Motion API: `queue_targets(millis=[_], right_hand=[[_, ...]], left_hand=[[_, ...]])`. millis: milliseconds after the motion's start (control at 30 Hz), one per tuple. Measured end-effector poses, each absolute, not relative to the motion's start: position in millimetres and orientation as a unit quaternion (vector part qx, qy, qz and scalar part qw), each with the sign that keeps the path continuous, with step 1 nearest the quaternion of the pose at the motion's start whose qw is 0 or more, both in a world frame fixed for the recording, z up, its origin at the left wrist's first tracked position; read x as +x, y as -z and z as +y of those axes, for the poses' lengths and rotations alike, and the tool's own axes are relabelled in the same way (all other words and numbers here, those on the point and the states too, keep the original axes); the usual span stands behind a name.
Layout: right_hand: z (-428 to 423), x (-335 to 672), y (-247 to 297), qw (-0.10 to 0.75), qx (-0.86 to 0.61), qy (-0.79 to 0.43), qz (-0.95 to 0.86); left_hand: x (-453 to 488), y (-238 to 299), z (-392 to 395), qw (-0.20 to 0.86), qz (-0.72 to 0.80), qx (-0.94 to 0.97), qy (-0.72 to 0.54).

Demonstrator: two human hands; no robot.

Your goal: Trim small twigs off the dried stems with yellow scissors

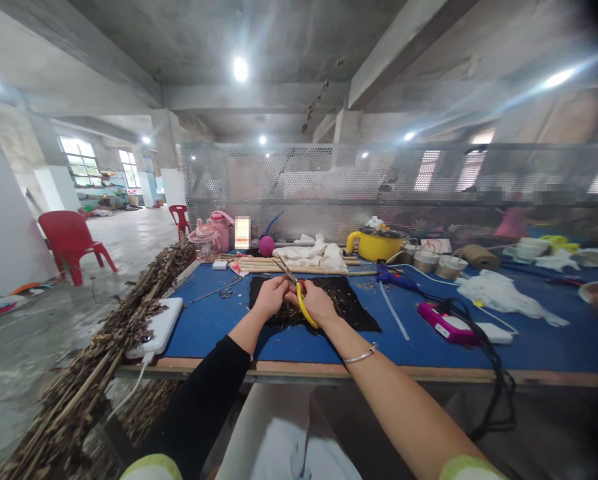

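My right hand point(317, 304) grips a pair of scissors point(305, 311) with yellow handles, its blades pointing up and to the left. Close beside it, my left hand point(271, 297) is closed in a pinch. Whatever lies between its fingertips is too small to make out. Both hands are over a black cloth point(363, 315), spread on the blue tabletop point(203, 340) and strewn with dry plant bits.
Dried plant stalks point(113, 327) lean along the table's left edge beside a white power strip point(163, 327). To the right are a blue glue gun point(397, 277), a purple box point(446, 324) with black cables, and white cloth point(503, 293). A yellow pot point(379, 247) stands behind.
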State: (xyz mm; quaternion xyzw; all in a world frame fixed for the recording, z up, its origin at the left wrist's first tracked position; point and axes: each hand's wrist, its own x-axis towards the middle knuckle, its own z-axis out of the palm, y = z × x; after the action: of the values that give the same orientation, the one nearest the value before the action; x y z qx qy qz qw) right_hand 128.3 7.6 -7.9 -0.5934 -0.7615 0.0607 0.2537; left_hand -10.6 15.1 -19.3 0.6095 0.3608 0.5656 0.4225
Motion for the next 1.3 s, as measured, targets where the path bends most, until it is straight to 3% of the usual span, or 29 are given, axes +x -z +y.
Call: queue_targets(millis=[233,733,933,1300], right_hand=[[7,128,7,0.247,-0.599,-0.064,-0.759],[7,127,6,0.208,-0.624,-0.029,-0.752],[8,127,9,0.243,-0.606,-0.029,-0.757],[14,130,13,0.276,-0.595,-0.06,-0.753]], left_hand=[[-14,21,16,0.345,0.378,0.643,-0.57],[-11,13,13,0.414,0.399,0.533,-0.621],[-13,12,9,0.328,0.436,0.603,-0.582],[-14,23,21,0.351,0.399,0.614,-0.583]])
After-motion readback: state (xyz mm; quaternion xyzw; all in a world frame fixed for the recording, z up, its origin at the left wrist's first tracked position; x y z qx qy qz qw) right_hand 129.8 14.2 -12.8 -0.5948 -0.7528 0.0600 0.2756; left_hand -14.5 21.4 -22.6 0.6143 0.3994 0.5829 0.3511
